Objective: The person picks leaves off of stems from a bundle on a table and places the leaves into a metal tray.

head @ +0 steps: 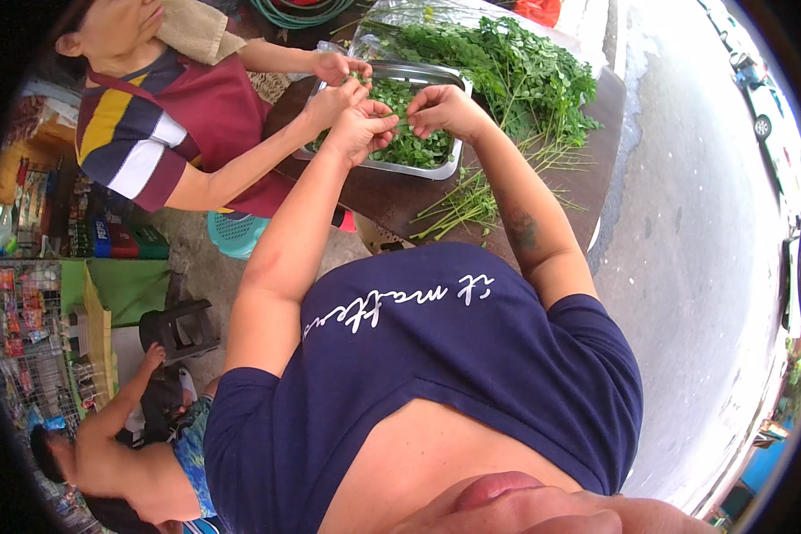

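Observation:
Over a rectangular metal tray (434,175), my left hand (364,132) pinches a small green leafy sprig (400,121) between thumb and fingers. My right hand (446,112) meets it from the other side, its thumb and fingertips closed on the sprig's leaves. Loose small green leaves (410,152), which look like moringa, fill much of the tray below. Beyond my right hand lies a heap of leafy branches (507,67), partly on clear plastic. Bare green stems (464,207) lie on the brown table (384,200), near my right forearm.
At the left, a co-worker's hands (340,87) hold greens over the same tray. A teal plastic stool (237,232) stands below. Another person (133,460) sits low at left, touching a black plastic stool (180,330). A paved road (694,267) runs along the right.

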### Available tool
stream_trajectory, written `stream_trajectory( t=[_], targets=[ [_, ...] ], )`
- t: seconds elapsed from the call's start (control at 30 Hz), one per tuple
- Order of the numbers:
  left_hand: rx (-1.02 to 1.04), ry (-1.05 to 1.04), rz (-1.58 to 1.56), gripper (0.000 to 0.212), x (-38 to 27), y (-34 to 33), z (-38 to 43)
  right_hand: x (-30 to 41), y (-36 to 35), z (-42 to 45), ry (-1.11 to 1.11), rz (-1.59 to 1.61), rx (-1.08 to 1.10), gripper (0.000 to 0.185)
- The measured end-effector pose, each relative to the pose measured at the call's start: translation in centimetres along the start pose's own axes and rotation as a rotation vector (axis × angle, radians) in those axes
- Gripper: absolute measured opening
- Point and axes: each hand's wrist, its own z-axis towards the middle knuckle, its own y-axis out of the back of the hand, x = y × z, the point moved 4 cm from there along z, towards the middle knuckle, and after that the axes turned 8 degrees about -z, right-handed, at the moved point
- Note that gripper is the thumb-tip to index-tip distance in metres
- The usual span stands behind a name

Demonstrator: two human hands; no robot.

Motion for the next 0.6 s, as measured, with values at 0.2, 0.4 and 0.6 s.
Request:
stream_trajectory(
  t=[0.2, 0.4, 0.6],
  targets=[
    [-0.008, 0.029, 0.018, 0.011, -0.1, 0.5, 0.3, 0.2, 1.7, -0.6, 0.024, -0.021, -0.112, 0.018],
    [-0.011, 0.009, 0.004, 0.01, -0.2, 1.1, 0.3, 1.9, 1.9, -1.4, 0.282, -0.698, -0.288, 0.028],
    [0.033, 0.012, -0.021, 0.01, 0.4, -0.9, 0.3, -0.3, -0.3, -0.2, 0.16, -0.044, 0.026, 0.026]
  ],
)
